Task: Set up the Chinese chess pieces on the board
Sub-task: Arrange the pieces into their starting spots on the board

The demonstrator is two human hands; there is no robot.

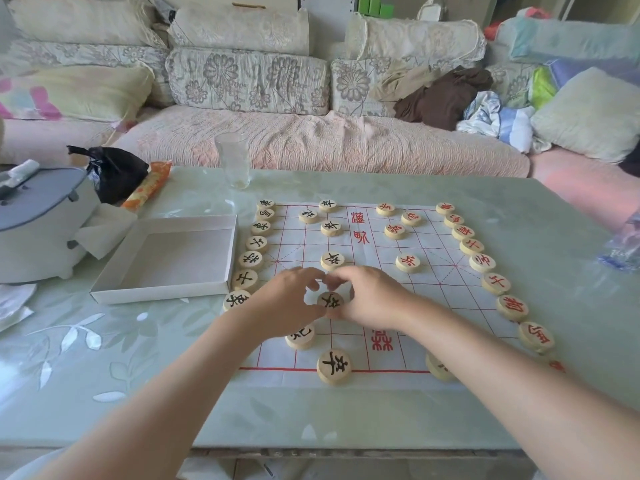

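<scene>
Where the hands meet: a black-marked piece (pixel 330 301) lies flat on the board (pixel 446 289), in the near-left part of the grid, framed by both hands.
Left hand (pixel 287 301): fingers curled round the piece from the left, with the thumb at its lower rim and the index finger arched over its top.
Right hand (pixel 369 299): fingers curled round the same piece from the right, their tips meeting those of the other hand just above it.
Board surface: a white sheet with a red grid and red characters, flat on the tabletop (pixel 104 358).
Black row (pixel 257 243): discs in a line down the left edge, reaching as far as the left wrist.
Red row (pixel 482 262): discs in a line down the right edge.
Mid-board: four black and four red discs are spread over the far half.
Near-edge piece (pixel 334 366): a black-marked disc on the near red border line.
Box (pixel 162 294): white and open, just beside the board's left edge.
Glass (pixel 232 161): clear and upright, beyond the far-left corner.
</scene>
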